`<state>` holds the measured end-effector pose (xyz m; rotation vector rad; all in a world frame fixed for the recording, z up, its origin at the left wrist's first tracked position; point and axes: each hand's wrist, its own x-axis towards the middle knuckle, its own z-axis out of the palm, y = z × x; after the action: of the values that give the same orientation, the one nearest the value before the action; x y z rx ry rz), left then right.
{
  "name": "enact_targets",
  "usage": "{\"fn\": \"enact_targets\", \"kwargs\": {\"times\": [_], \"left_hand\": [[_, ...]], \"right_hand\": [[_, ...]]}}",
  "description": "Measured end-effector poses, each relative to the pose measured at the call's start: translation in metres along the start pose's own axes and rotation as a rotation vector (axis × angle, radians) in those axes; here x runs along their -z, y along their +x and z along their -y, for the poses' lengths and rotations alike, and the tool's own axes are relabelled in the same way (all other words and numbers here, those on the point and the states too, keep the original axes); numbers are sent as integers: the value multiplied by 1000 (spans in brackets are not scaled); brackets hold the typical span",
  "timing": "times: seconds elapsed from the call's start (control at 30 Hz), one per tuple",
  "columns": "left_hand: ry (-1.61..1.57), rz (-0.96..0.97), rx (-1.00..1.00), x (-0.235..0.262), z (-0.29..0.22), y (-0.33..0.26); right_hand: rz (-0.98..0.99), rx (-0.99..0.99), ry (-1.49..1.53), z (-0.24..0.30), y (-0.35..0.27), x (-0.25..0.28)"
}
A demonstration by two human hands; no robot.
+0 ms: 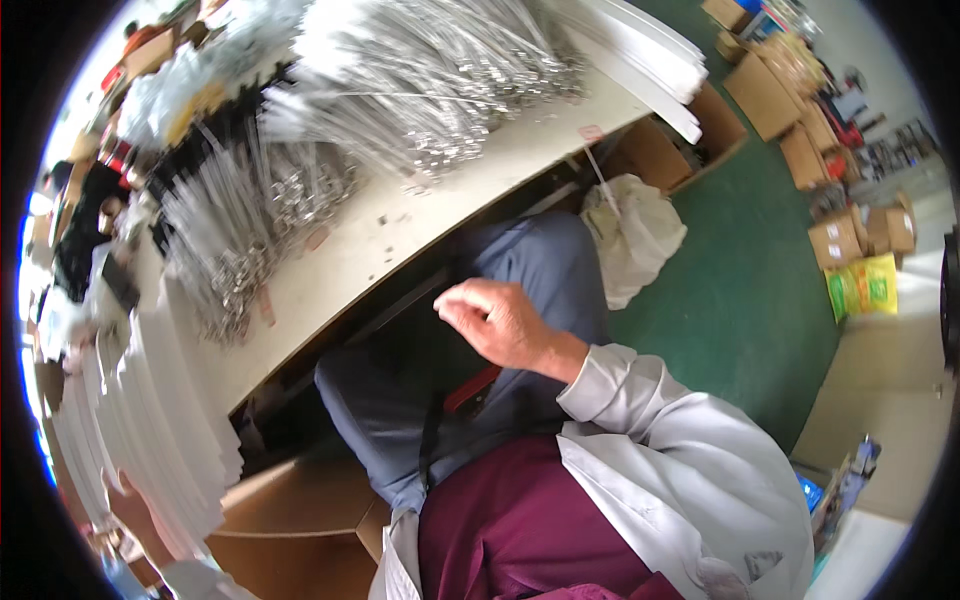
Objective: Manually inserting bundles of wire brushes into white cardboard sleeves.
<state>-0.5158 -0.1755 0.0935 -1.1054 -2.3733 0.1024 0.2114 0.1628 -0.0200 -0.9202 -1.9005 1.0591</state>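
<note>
My right hand [498, 325] hangs over my lap, back of the hand toward the camera. Its fingers are loosely curled and nothing shows in them. It sits just below the front edge of the white worktable [395, 235], above my blue trousers [540, 265]. My grey-white sleeve [640, 400] runs down to the lower right. Heaps of thin silvery rods with metal end fittings [430, 90] cover the table, and another heap [235, 240] lies to the left. My left hand is out of view.
Stacks of white flat strips stand at the left [150, 420] and at the table's far end [650, 55]. A white bag [640, 235] and an open cardboard box [690, 140] sit on the green floor. Another box [290, 510] is under the table. More cartons [800, 110] lie at the upper right.
</note>
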Motion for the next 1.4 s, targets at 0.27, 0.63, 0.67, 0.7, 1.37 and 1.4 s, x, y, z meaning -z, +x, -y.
{"fn": "enact_targets", "kwargs": {"times": [0.27, 0.63, 0.67, 0.7, 1.37, 1.4], "left_hand": [[-341, -171, -68, 166, -268, -60], [-829, 314, -284, 140, -441, -129], [-855, 336, -303, 139, -446, -131], [-870, 342, -322, 139, -451, -131], [-922, 471, -522, 128, -497, -135], [-935, 495, -520, 128, -498, -137]], "right_hand": [[-598, 9, -532, -54, 49, 178], [-316, -349, -1238, -123, 103, 351], [-316, -353, -1236, -127, 105, 353], [-336, -334, -1234, -131, 106, 354], [-305, -523, -891, -115, 113, 349], [-295, -553, -866, -115, 114, 350]]}}
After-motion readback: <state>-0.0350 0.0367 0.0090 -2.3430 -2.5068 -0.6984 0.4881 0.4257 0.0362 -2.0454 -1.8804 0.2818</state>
